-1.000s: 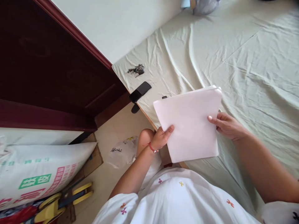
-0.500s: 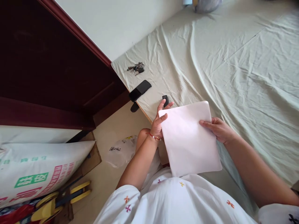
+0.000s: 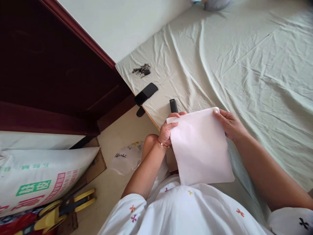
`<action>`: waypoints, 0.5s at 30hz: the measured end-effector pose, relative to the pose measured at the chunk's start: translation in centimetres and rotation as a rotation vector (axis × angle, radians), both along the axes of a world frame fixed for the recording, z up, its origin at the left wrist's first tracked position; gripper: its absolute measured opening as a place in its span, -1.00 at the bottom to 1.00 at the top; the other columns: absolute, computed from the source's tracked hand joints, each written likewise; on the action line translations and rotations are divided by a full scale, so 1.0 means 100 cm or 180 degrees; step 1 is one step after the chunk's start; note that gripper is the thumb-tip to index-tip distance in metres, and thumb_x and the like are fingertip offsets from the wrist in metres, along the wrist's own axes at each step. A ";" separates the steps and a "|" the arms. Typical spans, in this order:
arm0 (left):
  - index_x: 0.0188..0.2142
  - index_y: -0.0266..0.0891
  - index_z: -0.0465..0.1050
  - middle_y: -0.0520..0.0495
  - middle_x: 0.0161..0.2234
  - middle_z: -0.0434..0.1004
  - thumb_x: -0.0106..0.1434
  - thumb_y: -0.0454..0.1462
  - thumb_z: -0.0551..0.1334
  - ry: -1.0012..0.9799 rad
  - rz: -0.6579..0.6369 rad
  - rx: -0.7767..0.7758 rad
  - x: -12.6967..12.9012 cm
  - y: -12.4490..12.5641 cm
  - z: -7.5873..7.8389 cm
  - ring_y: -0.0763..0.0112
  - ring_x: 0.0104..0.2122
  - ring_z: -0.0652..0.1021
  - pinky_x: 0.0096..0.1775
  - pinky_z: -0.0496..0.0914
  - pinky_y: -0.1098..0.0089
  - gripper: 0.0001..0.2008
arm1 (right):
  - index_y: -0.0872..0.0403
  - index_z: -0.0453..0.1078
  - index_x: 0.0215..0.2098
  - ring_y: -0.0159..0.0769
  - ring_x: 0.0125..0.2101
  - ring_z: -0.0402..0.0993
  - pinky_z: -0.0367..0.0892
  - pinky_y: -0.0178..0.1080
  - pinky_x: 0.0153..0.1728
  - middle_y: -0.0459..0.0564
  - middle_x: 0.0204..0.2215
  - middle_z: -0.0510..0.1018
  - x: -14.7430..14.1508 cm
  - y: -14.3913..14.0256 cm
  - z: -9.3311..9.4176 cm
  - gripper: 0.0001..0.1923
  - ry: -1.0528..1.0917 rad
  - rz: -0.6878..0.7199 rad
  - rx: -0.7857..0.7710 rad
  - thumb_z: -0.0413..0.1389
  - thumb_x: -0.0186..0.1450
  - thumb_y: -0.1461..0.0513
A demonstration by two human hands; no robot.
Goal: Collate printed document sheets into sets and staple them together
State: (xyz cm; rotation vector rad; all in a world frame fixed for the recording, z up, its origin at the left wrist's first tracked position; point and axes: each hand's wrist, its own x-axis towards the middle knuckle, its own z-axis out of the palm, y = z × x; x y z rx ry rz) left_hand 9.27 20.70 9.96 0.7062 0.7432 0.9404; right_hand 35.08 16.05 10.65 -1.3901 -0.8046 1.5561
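A white sheet of paper [image 3: 200, 147] hangs over the near edge of the bed, its lower end reaching my lap. My left hand [image 3: 167, 129] pinches its top left corner. At the top right corner, my right hand [image 3: 228, 124] grips the sheet with thumb and fingers. Just beyond my left hand a small black device [image 3: 173, 105] lies on the pale green bedsheet [image 3: 244, 65].
A black phone [image 3: 146, 94] overhangs the bed's edge, with a bunch of keys [image 3: 142, 69] behind it. A dark red wooden door [image 3: 49, 71] stands on the left. On the floor lie a printed sack [image 3: 41, 178], a plastic bag [image 3: 127, 158] and yellow-handled tools [image 3: 63, 209].
The sheet has dropped from in front of me toward the bed's edge. Both hands slid up from its sides to its top corners, uncovering the small black device.
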 end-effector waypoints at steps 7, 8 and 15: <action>-0.02 -0.16 0.56 -0.11 -0.03 0.73 0.10 -0.05 0.51 0.0508 0.0525 -0.0311 0.000 -0.004 -0.011 0.09 0.10 0.64 0.19 0.46 0.13 -0.52 | -0.02 0.46 -0.26 -0.30 -0.53 0.41 0.33 -0.28 -0.53 -0.07 -0.48 0.53 0.000 0.000 -0.001 -0.46 -0.0871 -0.0236 0.0556 0.20 0.31 -0.30; -0.06 -0.17 0.58 -0.10 -0.06 0.74 0.09 -0.03 0.52 0.0589 0.0634 -0.0334 0.000 -0.007 -0.012 0.11 0.10 0.64 0.19 0.46 0.16 -0.52 | -0.02 0.42 -0.30 -0.33 -0.54 0.36 0.29 -0.29 -0.54 -0.09 -0.49 0.48 0.002 0.000 -0.001 -0.45 -0.1070 -0.0251 0.0674 0.17 0.33 -0.30; -0.11 -0.18 0.63 -0.11 -0.04 0.75 0.12 0.10 0.50 0.0728 0.1039 -0.0209 0.009 -0.018 -0.016 0.12 0.20 0.59 0.28 0.40 0.15 -0.50 | -0.03 0.33 -0.34 -0.32 -0.51 0.25 0.16 -0.27 -0.56 -0.07 -0.49 0.36 0.012 0.008 0.003 -0.42 -0.1539 0.0019 0.0911 0.07 0.36 -0.33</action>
